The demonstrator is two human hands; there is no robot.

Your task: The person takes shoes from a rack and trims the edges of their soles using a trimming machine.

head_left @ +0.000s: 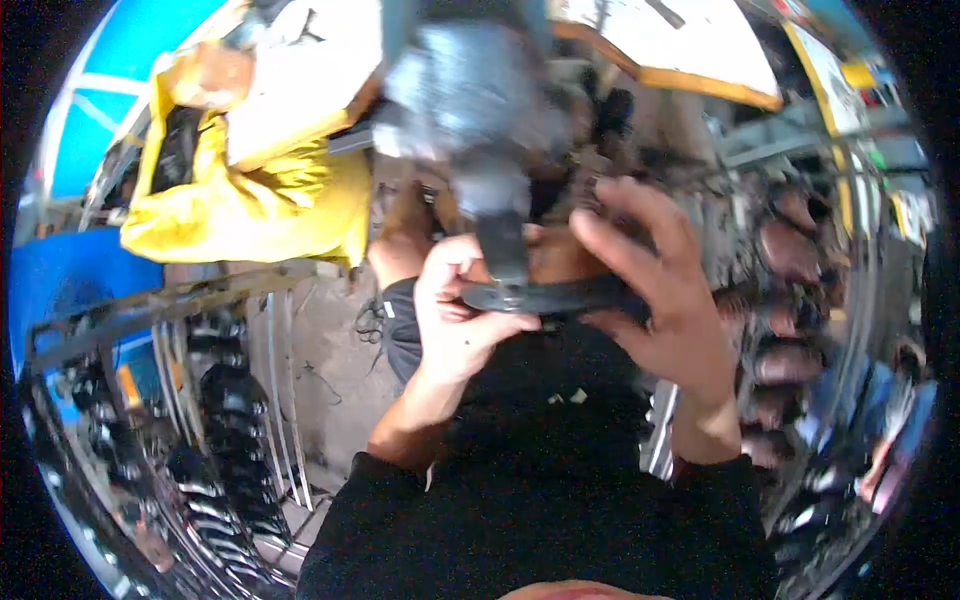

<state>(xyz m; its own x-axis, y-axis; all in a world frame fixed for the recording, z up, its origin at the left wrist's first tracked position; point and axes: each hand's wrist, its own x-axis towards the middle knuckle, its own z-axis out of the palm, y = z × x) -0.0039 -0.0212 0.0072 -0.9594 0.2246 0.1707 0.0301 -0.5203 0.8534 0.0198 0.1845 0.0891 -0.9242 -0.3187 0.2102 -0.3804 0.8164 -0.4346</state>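
two hands point(455, 325) point(667, 295) at one dark piece point(575, 297), apparently beneath one machine point(465, 85)

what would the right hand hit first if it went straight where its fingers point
Probably the grey machine, whose narrow lower part sits ahead of the right hand; blur leaves depth unclear.

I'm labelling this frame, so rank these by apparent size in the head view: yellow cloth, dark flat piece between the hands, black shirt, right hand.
1. Black shirt
2. Yellow cloth
3. Right hand
4. Dark flat piece

Apparent size only; the cloth lies farther from the camera.
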